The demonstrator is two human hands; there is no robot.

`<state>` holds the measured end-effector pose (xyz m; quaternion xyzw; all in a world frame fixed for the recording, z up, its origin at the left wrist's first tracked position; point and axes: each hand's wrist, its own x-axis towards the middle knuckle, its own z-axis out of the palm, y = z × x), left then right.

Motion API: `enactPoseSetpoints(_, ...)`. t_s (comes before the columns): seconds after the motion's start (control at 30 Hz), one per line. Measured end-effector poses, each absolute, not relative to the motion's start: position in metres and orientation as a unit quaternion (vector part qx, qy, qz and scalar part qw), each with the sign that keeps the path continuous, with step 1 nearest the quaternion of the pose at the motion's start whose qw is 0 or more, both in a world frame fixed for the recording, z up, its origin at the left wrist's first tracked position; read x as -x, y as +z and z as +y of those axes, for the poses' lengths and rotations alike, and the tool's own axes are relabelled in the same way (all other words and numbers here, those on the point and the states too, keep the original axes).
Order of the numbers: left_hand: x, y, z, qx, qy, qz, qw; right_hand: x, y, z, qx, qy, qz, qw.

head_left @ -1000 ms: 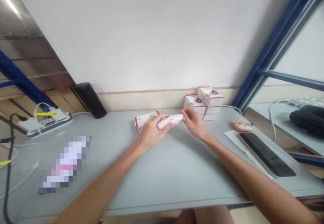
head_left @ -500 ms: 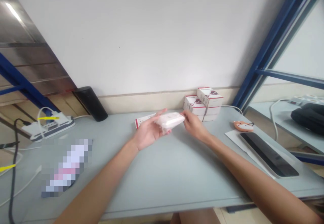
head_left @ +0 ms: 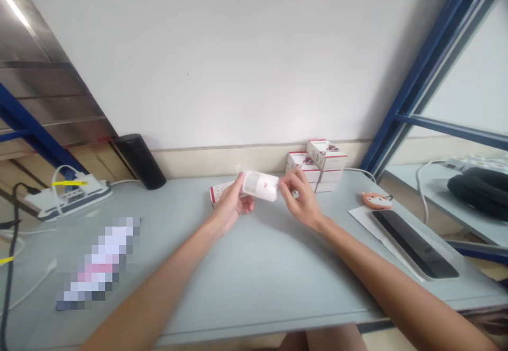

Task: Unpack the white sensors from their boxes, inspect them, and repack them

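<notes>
Both my hands hold a small white plastic device [head_left: 261, 186] with a grey window and a red mark, lifted a little above the grey table [head_left: 246, 266]. My left hand [head_left: 231, 205] grips its left end with curled fingers. My right hand [head_left: 300, 198] pinches its right end. Just behind my left hand lies a white and red box [head_left: 217, 191], flat on the table.
A stack of white and red boxes [head_left: 322, 163] stands by the wall at the right. A black cylinder [head_left: 139, 159] leans at the back left, beside a white power strip [head_left: 65, 195] with cables. A dark tablet [head_left: 415, 243] and an orange figure [head_left: 376, 200] lie at the right.
The device has turned in my hands, so its face with the grey window shows now. My left fingers have closed around its end, and both hands sit slightly higher.
</notes>
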<state>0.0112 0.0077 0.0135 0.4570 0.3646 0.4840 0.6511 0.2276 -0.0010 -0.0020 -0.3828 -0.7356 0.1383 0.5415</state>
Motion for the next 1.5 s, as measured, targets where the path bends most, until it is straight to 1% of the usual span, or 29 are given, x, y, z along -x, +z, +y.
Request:
enactPoseSetpoints(0.13, -0.007, 0.014, 0.012, -0.440, 0.464, 0.388, 0.664, -0.222, 0.000, -0.008, 0.351, 0.200, -0.724, 0.559)
enactPoseSetpoints(0.2, -0.005, 0.018, 0.010, -0.459, 0.460, 0.403, 0.644, -0.222, 0.001, -0.009, 0.337, 0.218, -0.744, 0.535)
enactPoseSetpoints(0.23, -0.005, 0.020, 0.008, -0.473, 0.455, 0.417, 0.629, -0.223, 0.001, -0.009, 0.331, 0.216, -0.764, 0.509)
enactPoseSetpoints(0.33, -0.006, 0.024, 0.002, -0.533, 0.428, 0.462, 0.565, -0.225, -0.001, -0.011, 0.322, 0.156, -0.841, 0.405)
enactPoseSetpoints(0.4, -0.007, 0.023, -0.001, -0.581, 0.414, 0.470, 0.520, -0.226, -0.004, -0.010, 0.312, 0.105, -0.877, 0.351)
enactPoseSetpoints(0.5, -0.008, 0.018, -0.002, -0.633, 0.404, 0.454, 0.479, -0.227, -0.007, -0.007, 0.302, 0.051, -0.894, 0.327)
enactPoseSetpoints(0.6, -0.007, 0.016, -0.002, -0.640, 0.409, 0.430, 0.489, -0.231, -0.007, -0.003, 0.326, 0.030, -0.892, 0.311)
enactPoseSetpoints(0.67, -0.006, 0.018, -0.002, -0.627, 0.398, 0.417, 0.524, -0.232, -0.008, -0.001, 0.361, 0.047, -0.877, 0.313)
enactPoseSetpoints(0.77, -0.005, 0.023, -0.002, -0.608, 0.382, 0.413, 0.560, -0.230, -0.014, 0.000, 0.411, 0.093, -0.837, 0.349)
enactPoseSetpoints(0.9, -0.002, 0.026, 0.003, -0.627, 0.403, 0.397, 0.535, -0.223, -0.020, 0.001, 0.417, 0.108, -0.791, 0.435)
enactPoseSetpoints(0.93, 0.000, 0.025, 0.005, -0.644, 0.414, 0.399, 0.504, -0.222, -0.020, 0.002, 0.412, 0.106, -0.778, 0.462)
enactPoseSetpoints(0.97, 0.002, 0.024, 0.008, -0.670, 0.428, 0.408, 0.450, -0.221, -0.019, 0.004, 0.411, 0.105, -0.762, 0.490)
enactPoseSetpoints(1.03, 0.009, 0.019, 0.014, -0.738, 0.431, 0.438, 0.277, -0.222, -0.016, 0.007, 0.417, 0.108, -0.727, 0.534)
enactPoseSetpoints(1.1, 0.018, 0.011, 0.019, -0.797, 0.375, 0.464, 0.093, -0.224, -0.013, 0.009, 0.437, 0.114, -0.702, 0.551)
enactPoseSetpoints(1.13, 0.023, 0.007, 0.022, -0.814, 0.329, 0.477, 0.041, -0.225, -0.012, 0.011, 0.449, 0.114, -0.692, 0.554)
enactPoseSetpoints(1.2, 0.029, 0.002, 0.026, -0.832, 0.247, 0.496, 0.001, -0.226, -0.011, 0.011, 0.476, 0.111, -0.673, 0.555)
enactPoseSetpoints(1.27, 0.031, 0.001, 0.026, -0.841, 0.219, 0.495, -0.010, -0.226, -0.010, 0.011, 0.498, 0.106, -0.647, 0.567)
enactPoseSetpoints(1.4, 0.017, 0.006, 0.017, -0.852, 0.269, 0.445, -0.059, -0.224, -0.005, 0.006, 0.518, 0.108, -0.590, 0.610)
enactPoseSetpoints(1.5, 0.004, 0.004, 0.008, -0.848, 0.292, 0.430, -0.107, -0.222, -0.002, 0.004, 0.513, 0.109, -0.580, 0.623)
